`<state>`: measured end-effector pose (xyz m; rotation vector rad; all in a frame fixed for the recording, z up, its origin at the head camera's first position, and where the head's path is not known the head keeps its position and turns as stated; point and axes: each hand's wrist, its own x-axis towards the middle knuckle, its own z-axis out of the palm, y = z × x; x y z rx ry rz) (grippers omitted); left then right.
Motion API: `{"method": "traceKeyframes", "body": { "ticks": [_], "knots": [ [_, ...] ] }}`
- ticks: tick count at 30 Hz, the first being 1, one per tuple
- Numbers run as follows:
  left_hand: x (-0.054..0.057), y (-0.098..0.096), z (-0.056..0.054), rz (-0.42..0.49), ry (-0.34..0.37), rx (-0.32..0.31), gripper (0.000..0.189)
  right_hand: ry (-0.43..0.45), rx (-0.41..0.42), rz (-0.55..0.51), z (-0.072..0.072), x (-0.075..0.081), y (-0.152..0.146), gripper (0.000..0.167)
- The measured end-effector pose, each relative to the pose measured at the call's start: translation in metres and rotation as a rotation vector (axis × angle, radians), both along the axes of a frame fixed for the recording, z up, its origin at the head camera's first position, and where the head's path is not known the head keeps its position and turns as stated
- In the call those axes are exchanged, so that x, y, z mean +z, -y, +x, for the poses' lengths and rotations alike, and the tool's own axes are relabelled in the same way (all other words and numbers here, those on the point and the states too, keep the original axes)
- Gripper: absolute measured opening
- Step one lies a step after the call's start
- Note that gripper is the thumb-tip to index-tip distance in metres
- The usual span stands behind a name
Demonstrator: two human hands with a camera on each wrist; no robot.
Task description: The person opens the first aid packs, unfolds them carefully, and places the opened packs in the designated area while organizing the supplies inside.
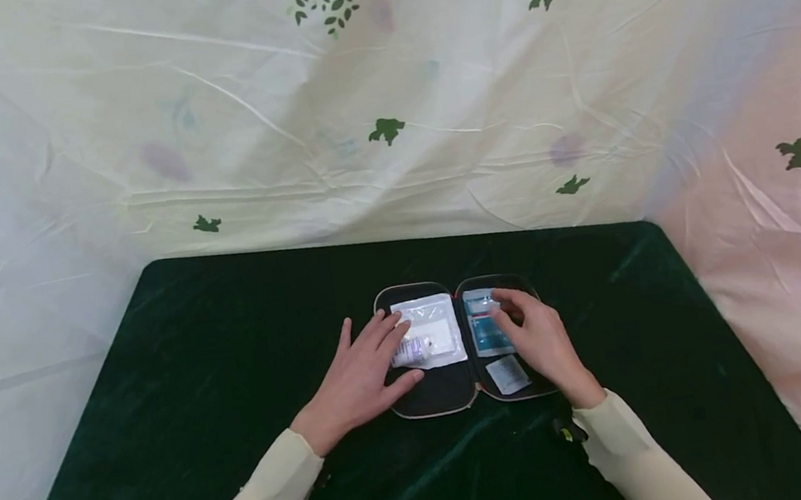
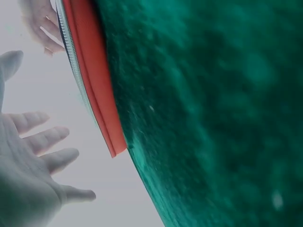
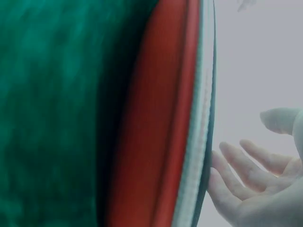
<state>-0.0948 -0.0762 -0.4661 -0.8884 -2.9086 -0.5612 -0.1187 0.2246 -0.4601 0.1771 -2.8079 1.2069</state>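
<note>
A zippered case lies unfolded, black inside and red outside. Over its left half my left hand spreads its straight fingers, fingertips overlapping the edge of a clear-wrapped white packet. A small wrapped roll with purple print sits at that packet's lower left. My right hand hovers at the right half, thumb and index fingertips apart at a blue-and-white packet. Below that packet lies a small white sachet. The right wrist view shows loosely bent fingers with nothing between them, beside the case's zipper edge.
Dark green velvety cloth covers the table under the case. Behind the table hangs a pale curtain with green leaf prints, and a pinkish one hangs at the right. A small black object is by the right wrist.
</note>
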Motion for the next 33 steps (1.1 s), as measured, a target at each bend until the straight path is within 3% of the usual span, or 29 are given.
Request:
{"method": "traceKeyframes", "body": {
  "ticks": [17, 24, 33],
  "knots": [
    [0.0, 0.011, -0.003, -0.07, 0.109, 0.041, 0.079, 0.098, 0.111, 0.089, -0.002, -0.005, 0.037, 0.049],
    [0.001, 0.011, -0.005, -0.108, 0.151, 0.049, 0.078, 0.086, 0.113, 0.147, -0.006, -0.004, 0.045, 0.053],
    [-0.001, 0.013, -0.006, -0.148, 0.208, 0.032, 0.08, 0.072, 0.119, 0.145, -0.011, -0.003, 0.049, 0.049]
  ]
}}
